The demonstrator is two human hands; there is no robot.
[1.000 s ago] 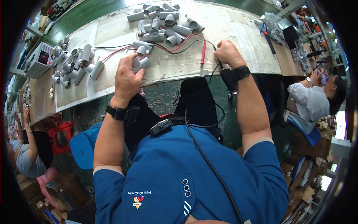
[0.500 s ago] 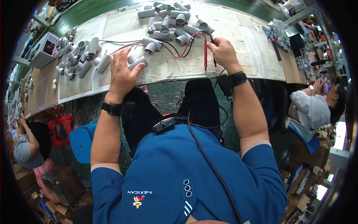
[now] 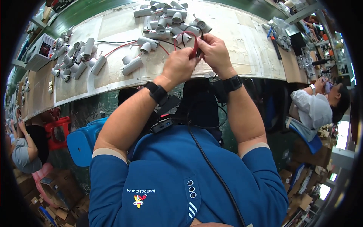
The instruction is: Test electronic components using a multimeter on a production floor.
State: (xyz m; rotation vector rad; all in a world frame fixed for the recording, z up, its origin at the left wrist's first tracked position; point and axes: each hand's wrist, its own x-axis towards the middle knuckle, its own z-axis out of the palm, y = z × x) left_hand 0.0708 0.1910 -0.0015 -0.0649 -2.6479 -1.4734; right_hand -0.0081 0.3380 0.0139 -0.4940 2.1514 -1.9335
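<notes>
My left hand (image 3: pixel 180 65) and my right hand (image 3: pixel 216 53) meet above the front part of the worktable. The left one is closed around a red test probe (image 3: pixel 195 48), its tip hidden by the fingers. Between the fingertips of my right hand is a black test probe (image 3: pixel 199 42). Their red and black leads loop over the table toward the left. To the left of my hands lies a grey tubular housing (image 3: pixel 132 66) with a short elbow. A similar housing (image 3: pixel 148 42) lies beyond it, beside the leads.
A heap of grey tubular parts (image 3: pixel 162 23) sits at the far middle of the worktable (image 3: pixel 242 49). More grey parts (image 3: pixel 80 58) lie at the left, by a white box (image 3: pixel 41 51) with a dark panel. An orange-and-black tool (image 3: pixel 276 43) lies right. Co-workers sit at both sides.
My left hand has moved right, from beside the grey housing to my right hand, and closed on the red probe. Both probes hung from my right hand before.
</notes>
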